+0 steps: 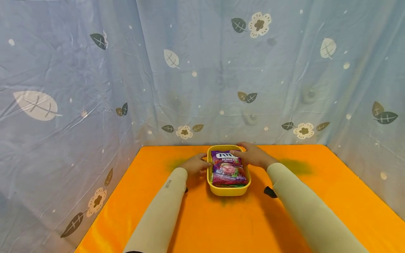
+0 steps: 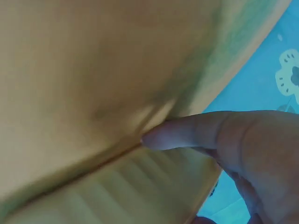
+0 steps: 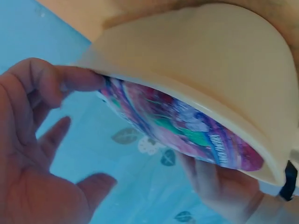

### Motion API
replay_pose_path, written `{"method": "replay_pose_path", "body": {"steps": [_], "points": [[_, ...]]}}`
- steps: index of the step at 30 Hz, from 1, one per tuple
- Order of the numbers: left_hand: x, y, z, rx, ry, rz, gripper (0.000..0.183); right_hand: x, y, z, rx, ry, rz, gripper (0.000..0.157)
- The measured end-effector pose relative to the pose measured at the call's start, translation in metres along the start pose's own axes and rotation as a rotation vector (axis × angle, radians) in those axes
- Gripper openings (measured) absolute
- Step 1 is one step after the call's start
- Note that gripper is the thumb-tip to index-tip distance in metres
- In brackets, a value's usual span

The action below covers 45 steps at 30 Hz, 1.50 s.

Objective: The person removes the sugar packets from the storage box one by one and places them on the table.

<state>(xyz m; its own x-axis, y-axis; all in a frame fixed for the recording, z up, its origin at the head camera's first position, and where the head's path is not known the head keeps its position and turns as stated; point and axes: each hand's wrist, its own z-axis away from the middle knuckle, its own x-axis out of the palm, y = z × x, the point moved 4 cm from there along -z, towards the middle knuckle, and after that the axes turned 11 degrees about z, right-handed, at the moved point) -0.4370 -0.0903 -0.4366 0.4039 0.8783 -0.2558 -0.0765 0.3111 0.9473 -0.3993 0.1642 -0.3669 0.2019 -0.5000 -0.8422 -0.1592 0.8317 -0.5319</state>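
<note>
Holding the left hand [image 1: 195, 165] at nine o'clock of a yellow basket [image 1: 229, 192], with fingertips at its rim and side. In the left wrist view, reaching in from four o'clock with one nearly straight finger [image 2: 187, 133], with its tip at the edge of the basket's faintly ribbed wall. Cannot tell whether pinching that wall or only pressing on it, with so much of the left grip out of sight.

Spreading the right grip at two o'clock of the basket: resting the right hand [image 1: 255, 157] at the rim's corner, with the thumb [image 1: 236, 153] apart, over a purple candy packet [image 1: 228, 168]. In the right wrist view, touching the rim with one fingertip at ten o'clock of the packet, well away from the thumb.

Showing the packet face up inside the basket, between the two hands, with FOX printed towards twelve o'clock and BERRIES just beneath. Showing also a green strip [image 1: 229, 186] at six o'clock, under the packet's lower edge.

Seeing the basket upright on an orange table [image 1: 221, 225], near the far edge at twelve o'clock, just before a blue curtain [image 1: 202, 88] printed with leaves and flowers. Covering both forearms, in from seven and five o'clock, with pale sleeves [image 1: 159, 218]. Showing a small black piece [image 1: 270, 192] beside the right sleeve, at four o'clock of the basket.
</note>
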Motion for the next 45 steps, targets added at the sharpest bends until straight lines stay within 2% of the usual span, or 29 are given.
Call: {"method": "replay_pose_path", "body": {"steps": [3, 6, 12, 16, 22, 29, 34, 41, 45], "points": [[0.002, -0.001, -0.002, -0.022, -0.047, 0.121, 0.07, 0.004, -0.008, -0.002, -0.004, 0.037, 0.092, 0.089], [0.002, 0.001, -0.001, -0.026, -0.072, 0.185, 0.069, 0.008, -0.016, -0.002, 0.016, 0.066, 0.172, 0.089], [0.004, 0.003, 0.004, -0.039, -0.065, 0.188, 0.069, 0.013, -0.027, 0.001, 0.111, 0.088, 0.18, 0.087], [0.006, 0.0, 0.004, -0.043, -0.09, 0.213, 0.07, 0.016, -0.029, 0.004, 0.139, 0.08, 0.121, 0.082], [0.004, -0.003, 0.007, -0.045, -0.108, 0.259, 0.076, 0.024, -0.032, 0.001, 0.079, 0.067, 0.0, 0.08], [0.006, -0.002, 0.008, -0.047, -0.116, 0.247, 0.076, 0.029, -0.022, 0.001, 0.131, 0.034, -0.258, 0.073], [0.006, 0.0, 0.008, -0.057, -0.107, 0.233, 0.076, 0.033, -0.022, 0.0, 0.109, -0.038, -0.365, 0.065], [0.006, 0.0, 0.007, -0.07, -0.096, 0.24, 0.074, 0.04, -0.018, -0.001, 0.046, -0.105, -0.497, 0.067], [0.006, -0.001, 0.006, -0.073, -0.097, 0.277, 0.071, 0.047, -0.014, 0.0, 0.024, -0.214, -0.613, 0.065]]}}
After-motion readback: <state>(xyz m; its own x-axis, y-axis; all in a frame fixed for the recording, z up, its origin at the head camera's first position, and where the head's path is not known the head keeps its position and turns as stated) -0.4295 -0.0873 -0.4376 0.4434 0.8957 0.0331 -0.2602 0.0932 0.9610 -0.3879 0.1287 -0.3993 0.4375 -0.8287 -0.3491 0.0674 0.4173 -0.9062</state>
